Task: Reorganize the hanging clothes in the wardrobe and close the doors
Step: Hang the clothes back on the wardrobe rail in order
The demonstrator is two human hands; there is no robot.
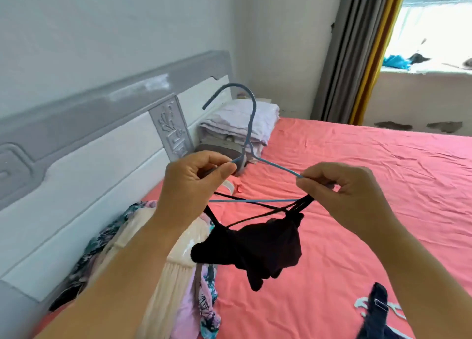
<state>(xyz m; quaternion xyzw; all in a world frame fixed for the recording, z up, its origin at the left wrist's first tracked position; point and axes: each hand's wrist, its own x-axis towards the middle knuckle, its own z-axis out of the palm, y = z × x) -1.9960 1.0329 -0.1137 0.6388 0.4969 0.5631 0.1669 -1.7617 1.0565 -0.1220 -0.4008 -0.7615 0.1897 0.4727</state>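
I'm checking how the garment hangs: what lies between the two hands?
In the head view, between the left hand and right hand run the blue hanger's wires and the black garment's thin straps.

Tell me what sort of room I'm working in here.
A bedroom, most likely: a bed with a coral-pink sheet and grey-and-white headboard, folded bedding stacked at its head, and curtains beside a window.
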